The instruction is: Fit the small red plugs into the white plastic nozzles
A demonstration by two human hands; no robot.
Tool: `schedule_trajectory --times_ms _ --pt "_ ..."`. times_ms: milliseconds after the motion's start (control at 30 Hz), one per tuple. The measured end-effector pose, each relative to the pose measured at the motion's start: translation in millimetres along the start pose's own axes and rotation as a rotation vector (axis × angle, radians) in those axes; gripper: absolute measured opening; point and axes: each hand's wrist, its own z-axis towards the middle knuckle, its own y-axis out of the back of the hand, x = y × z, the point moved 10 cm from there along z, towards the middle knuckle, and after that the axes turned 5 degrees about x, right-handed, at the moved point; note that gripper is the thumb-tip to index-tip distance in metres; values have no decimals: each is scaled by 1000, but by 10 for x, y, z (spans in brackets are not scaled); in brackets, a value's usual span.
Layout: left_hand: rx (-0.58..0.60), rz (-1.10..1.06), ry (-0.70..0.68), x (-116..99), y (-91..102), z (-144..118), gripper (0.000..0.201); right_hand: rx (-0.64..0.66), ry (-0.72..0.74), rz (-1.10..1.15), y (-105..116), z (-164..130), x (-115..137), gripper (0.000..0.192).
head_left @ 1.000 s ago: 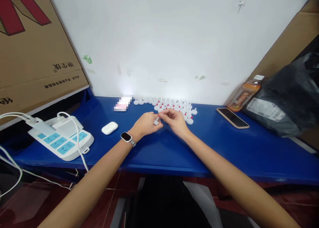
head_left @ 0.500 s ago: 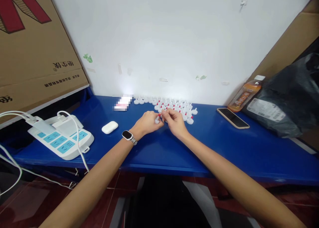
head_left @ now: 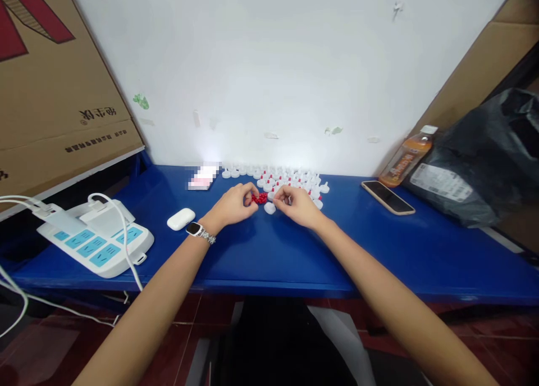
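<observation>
My left hand (head_left: pixel 238 204) is at a small pile of red tips (head_left: pixel 261 198), its thumb and forefinger apart with a gap between them. My right hand (head_left: pixel 298 205) has its thumb and fingers pinched together at a white nozzle cap (head_left: pixel 270 208), which looks tilted just under the fingertips. The pinch itself is partly hidden. Behind both hands stand many white nozzle caps (head_left: pixel 234 171); several of them (head_left: pixel 268 187) carry red tips.
A white earbud case (head_left: pixel 181 219) and a power strip (head_left: pixel 105 257) with cables lie to the left on the blue table (head_left: pixel 261 257). On the right are a phone (head_left: pixel 388 198), a drink bottle (head_left: pixel 406 160) and a dark plastic bag (head_left: pixel 471 155). A white wall (head_left: pixel 269 66) rises behind.
My hands have moved apart. The left has let go of the white nozzle cap and shifted left, uncovering the red tips. The cap is now at my right fingertips. The view has shifted slightly.
</observation>
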Motion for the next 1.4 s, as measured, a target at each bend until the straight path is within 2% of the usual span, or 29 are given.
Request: schedule_trajectory --times_ms 100,200,333,400,633,800,1000,1133,1200,1333,1400 --pt "-72 11 99 277 97 -1 10 55 36 -220 -3 -3 43 6" --pt "-130 19 187 512 150 10 12 10 11 -383 66 12 27 10" --pt "-273 75 293 722 297 58 15 -57 -25 -444 140 26 -11 12" --pt "-308 106 337 795 352 125 18 -55 -22 -445 129 25 -18 14" --pt "-299 141 500 1094 399 444 36 79 -15 -445 -34 -4 -30 10" --pt "-283 152 529 1210 340 595 31 70 -22 -496 -29 -7 -15 7" --pt "-317 140 510 1210 322 679 20 11 -64 -520 42 -6 -28 9" --pt "-321 138 456 1116 354 647 18 -46 -66 -497 95 -20 10 9" --pt "-334 133 383 987 401 576 21 -95 -39 -486 130 -33 73 11" --pt "-380 82 186 567 496 308 24 -153 37 -488 135 -64 236 13" --pt "-361 -51 104 371 464 175 26 -151 74 -493 93 -73 314 15"
